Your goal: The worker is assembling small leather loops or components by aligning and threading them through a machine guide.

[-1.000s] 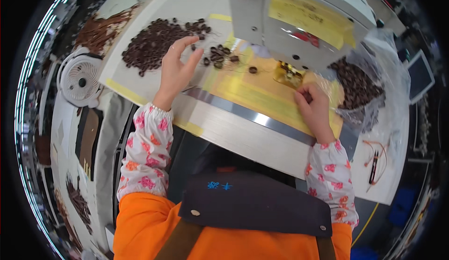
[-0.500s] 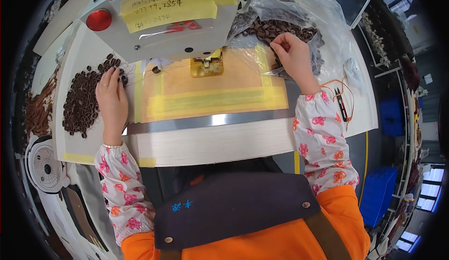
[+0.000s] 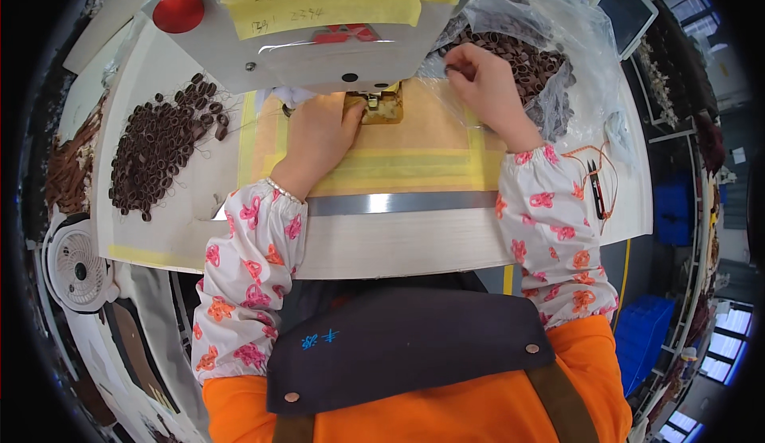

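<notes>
My left hand [image 3: 317,134] reaches in beside the presser foot [image 3: 373,103] of a sewing machine [image 3: 303,52], its fingers pressed together. Whatever they hold is hidden behind the hand. A small dark loop [image 3: 287,111] shows just left of it, near loose threads. Beside an open clear plastic bag [image 3: 550,112] my right hand [image 3: 492,96] is closed in a pinch on a small brown loop [image 3: 452,68]. Many similar brown loops [image 3: 522,56] fill that bag. At the left of the table lies a loose pile of brown loops [image 3: 155,148] with thread ends sticking out.
Yellow tape [image 3: 398,174] edges the tan work surface before the machine. Black thread snips [image 3: 596,188] on an orange cord lie at the right. A tablet screen [image 3: 625,9] stands at the back right, and a white fan [image 3: 80,272] is beyond the table's left edge.
My left hand has moved right from the loop pile to the presser foot. My right hand has shifted slightly left relative to the bag, and a brown loop now shows at its fingertips.
</notes>
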Demonstrator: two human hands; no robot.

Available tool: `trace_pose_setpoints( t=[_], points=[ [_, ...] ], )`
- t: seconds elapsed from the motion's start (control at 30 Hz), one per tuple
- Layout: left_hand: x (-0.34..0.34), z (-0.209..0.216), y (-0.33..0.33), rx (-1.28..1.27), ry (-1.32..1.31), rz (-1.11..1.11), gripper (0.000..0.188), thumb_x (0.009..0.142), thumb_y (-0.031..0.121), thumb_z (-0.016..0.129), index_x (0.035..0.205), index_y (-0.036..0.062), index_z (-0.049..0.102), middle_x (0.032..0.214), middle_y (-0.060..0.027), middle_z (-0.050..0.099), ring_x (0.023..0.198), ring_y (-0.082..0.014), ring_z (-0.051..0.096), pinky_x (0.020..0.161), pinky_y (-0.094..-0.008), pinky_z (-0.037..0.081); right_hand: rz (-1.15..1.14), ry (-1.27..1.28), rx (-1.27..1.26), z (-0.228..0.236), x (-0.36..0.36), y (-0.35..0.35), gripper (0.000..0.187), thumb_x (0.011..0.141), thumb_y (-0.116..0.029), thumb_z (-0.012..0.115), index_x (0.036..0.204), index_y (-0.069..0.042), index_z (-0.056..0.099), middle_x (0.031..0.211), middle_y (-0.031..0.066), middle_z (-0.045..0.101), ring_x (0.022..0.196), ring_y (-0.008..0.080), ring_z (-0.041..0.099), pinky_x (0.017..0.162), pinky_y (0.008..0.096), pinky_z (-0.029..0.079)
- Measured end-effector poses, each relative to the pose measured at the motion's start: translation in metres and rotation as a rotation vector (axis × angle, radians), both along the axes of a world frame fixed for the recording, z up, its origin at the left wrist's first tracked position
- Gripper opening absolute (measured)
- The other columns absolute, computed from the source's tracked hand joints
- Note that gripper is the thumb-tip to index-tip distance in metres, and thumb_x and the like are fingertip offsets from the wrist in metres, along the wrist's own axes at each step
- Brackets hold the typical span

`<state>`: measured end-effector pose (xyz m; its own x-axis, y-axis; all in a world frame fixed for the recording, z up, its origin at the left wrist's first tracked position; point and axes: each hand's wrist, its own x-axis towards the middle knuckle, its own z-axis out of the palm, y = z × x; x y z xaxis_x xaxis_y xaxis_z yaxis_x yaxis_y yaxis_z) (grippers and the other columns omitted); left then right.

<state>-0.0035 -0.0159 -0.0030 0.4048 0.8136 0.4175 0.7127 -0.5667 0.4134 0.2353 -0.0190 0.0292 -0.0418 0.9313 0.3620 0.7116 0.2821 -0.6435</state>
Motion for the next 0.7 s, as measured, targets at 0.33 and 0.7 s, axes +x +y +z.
trace_pose_setpoints(
  t=[0.33,0.7],
  points=[
    [-0.005,0.009,-0.008,-0.618,-0.606,-0.108,0.017,0.081,0.014,0.061,0.087,-0.0018,0.061,0.063,0.0021,0.051,0.056,-0.0040,0.044,0.050,-0.0196,0.037,0.188,1.032,-0.604,-0.010,-0.059,-0.035,0.017,0.078,0.005,0.054,0.094,0.005,0.052,0.081,0.0081,0.059,0.074,0.0157,0.062,0.065,0.0237,0.051],
    [0.000,0.021,-0.014,-0.601,-0.301,-0.292,0.027,0.074,0.008,0.067,0.100,0.0029,0.062,0.059,0.0076,0.036,0.054,-0.0035,0.032,0.048,-0.0202,0.027,0.160,0.629,-0.767,0.006,-0.064,-0.034,0.023,0.077,-0.002,0.056,0.099,0.001,0.048,0.071,0.0041,0.057,0.058,0.0096,0.057,0.055,0.0209,0.047]
  ],
)
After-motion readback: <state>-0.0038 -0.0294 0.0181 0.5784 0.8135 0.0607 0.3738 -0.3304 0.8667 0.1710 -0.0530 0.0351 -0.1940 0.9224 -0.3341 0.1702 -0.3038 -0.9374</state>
